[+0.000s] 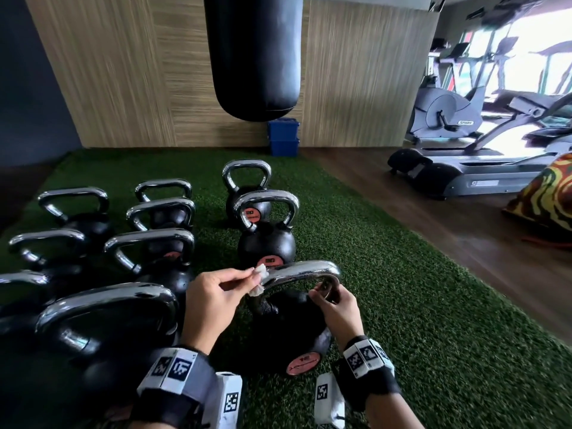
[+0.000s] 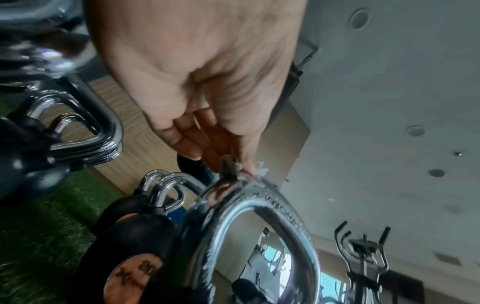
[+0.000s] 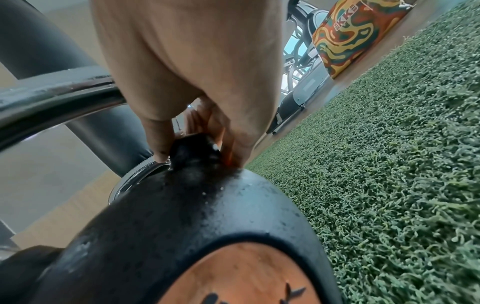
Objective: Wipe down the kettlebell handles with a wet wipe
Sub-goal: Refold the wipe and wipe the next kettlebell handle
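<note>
A black kettlebell (image 1: 288,329) with an orange label stands on the green turf just in front of me. Its chrome handle (image 1: 305,274) arches between my hands. My left hand (image 1: 216,292) pinches a small white wet wipe (image 1: 259,280) against the handle's left bend. The wipe (image 2: 230,166) shows at the fingertips in the left wrist view, touching the handle (image 2: 272,203). My right hand (image 1: 334,305) grips the handle's right leg near where it joins the ball; in the right wrist view its fingers (image 3: 161,139) curl round that leg above the kettlebell (image 3: 197,216).
Several more chrome-handled kettlebells (image 1: 148,239) stand in rows to the left and ahead. A black punching bag (image 1: 253,54) hangs over the turf, with a blue bin (image 1: 283,136) behind it. Treadmills (image 1: 483,168) and a patterned bag (image 1: 548,202) sit on the wood floor at right.
</note>
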{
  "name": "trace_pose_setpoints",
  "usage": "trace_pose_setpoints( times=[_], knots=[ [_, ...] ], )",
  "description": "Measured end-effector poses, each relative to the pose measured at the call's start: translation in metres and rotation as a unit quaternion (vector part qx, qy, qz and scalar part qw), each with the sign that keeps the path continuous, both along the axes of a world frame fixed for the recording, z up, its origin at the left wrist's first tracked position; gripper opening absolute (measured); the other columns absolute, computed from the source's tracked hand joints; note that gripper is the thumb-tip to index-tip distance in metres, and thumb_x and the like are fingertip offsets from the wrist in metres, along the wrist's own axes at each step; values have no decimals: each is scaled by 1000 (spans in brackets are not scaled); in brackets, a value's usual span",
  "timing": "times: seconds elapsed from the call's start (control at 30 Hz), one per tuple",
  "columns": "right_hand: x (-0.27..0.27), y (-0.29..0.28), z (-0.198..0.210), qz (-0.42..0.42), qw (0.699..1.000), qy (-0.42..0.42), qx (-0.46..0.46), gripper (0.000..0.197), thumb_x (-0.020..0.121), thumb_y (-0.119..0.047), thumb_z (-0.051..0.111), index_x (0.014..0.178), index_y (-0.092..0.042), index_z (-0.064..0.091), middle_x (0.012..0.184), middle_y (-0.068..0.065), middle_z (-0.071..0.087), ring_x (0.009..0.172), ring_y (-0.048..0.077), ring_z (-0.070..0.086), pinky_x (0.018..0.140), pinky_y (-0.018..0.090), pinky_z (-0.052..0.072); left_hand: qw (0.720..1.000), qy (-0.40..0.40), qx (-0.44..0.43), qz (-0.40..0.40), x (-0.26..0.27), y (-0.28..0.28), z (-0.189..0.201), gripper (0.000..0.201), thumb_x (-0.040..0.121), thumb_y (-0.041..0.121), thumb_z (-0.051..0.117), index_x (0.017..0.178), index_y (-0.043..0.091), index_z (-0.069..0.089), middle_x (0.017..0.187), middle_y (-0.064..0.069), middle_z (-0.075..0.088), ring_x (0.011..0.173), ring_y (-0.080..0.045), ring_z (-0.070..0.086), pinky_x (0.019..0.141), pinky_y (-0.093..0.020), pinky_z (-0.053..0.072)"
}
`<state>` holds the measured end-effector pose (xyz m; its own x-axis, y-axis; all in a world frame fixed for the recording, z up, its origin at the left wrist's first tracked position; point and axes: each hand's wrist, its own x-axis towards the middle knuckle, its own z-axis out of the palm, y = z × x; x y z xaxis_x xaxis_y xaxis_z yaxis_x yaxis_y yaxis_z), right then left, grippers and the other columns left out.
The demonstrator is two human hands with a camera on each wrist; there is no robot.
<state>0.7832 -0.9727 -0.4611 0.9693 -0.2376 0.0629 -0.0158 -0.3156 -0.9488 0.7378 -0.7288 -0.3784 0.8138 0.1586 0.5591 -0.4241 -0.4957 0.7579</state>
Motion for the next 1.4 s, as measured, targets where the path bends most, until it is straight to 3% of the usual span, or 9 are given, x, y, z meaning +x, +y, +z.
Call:
trace_pose_setpoints(
  times=[0.17, 0.37, 0.67, 0.87, 1.03, 1.2, 1.27, 1.3, 1.4],
  knots=[
    [0, 1, -3, -7, 1000, 0, 9, 24, 79, -35, 80, 94, -18, 71, 92, 2, 75, 90, 23, 72, 89, 50, 57, 997, -57, -45, -34, -2, -3, -26, 16, 77, 30, 85, 93, 27, 82, 91, 24, 77, 86, 4, 74, 78, -9, 54],
    [0, 2, -4, -16, 1000, -2, 8, 26, 79, -37, 81, 93, -19, 70, 92, 1, 75, 90, 22, 71, 89, 50, 56, 958, 66, -272, -64, -6, 6, -72, 23, 70, 16, 84, 93, 15, 80, 88, -8, 80, 86, -23, 79, 76, -19, 60],
    [0, 1, -5, -10, 1000, -6, 8, 27, 79, -40, 81, 93, -19, 70, 92, 0, 75, 89, 20, 72, 89, 50, 57, 947, 137, -287, -39, -20, -17, -113, 21, 73, 19, 85, 91, 10, 81, 83, -8, 80, 85, -24, 79, 83, -29, 61],
    [-2, -1, 0, 12, 1000, -8, -8, 21, 80, -32, 81, 93, -19, 72, 92, -1, 76, 89, 19, 72, 89, 48, 57, 962, 84, -249, 81, -26, -32, -104, 22, 62, 37, 88, 80, 37, 75, 66, 28, 71, 67, 9, 70, 59, -2, 49],
    [-16, -16, 13, 45, 997, 13, -59, 33, 58, -29, 84, 88, -28, 71, 83, -9, 76, 83, 11, 72, 78, 35, 58, 970, 94, -197, 104, -12, -30, -101, 28, 70, 26, 91, 91, 8, 82, 77, 9, 78, 70, 10, 70, 65, -4, 50],
    [-50, -40, 17, 85, 987, 4, -135, 21, 70, -16, 81, 83, -30, 74, 84, -17, 76, 79, -5, 69, 76, 24, 54, 977, 115, -137, 115, 30, -33, -89, 26, 76, 25, 90, 90, 5, 82, 83, -4, 80, 57, 18, 57, 61, 6, 38],
    [-64, -41, 21, 100, 981, -12, -163, 31, 71, -8, 74, 83, -36, 75, 84, -20, 76, 81, -5, 69, 75, 17, 55, 980, 135, -128, 75, 56, -36, -83, 25, 79, 21, 88, 93, 1, 81, 86, -11, 80, 67, -5, 70, 71, -6, 52],
    [-69, -39, 22, 106, 978, -22, -181, 35, 69, -7, 71, 84, -39, 77, 83, -22, 76, 80, -5, 69, 71, 13, 54, 977, 156, -136, 47, 68, -40, -80, 24, 81, 17, 86, 96, -2, 80, 89, -15, 79, 76, -19, 75, 79, -25, 61],
    [-75, -31, 22, 130, 962, -32, -236, 41, 69, -7, 67, 90, -40, 81, 82, -24, 76, 74, -4, 70, 65, 14, 54, 961, 220, -164, -12, 91, -56, -70, 21, 85, 5, 80, 101, -8, 76, 92, -23, 77, 92, -38, 75, 90, -54, 59]
  ],
)
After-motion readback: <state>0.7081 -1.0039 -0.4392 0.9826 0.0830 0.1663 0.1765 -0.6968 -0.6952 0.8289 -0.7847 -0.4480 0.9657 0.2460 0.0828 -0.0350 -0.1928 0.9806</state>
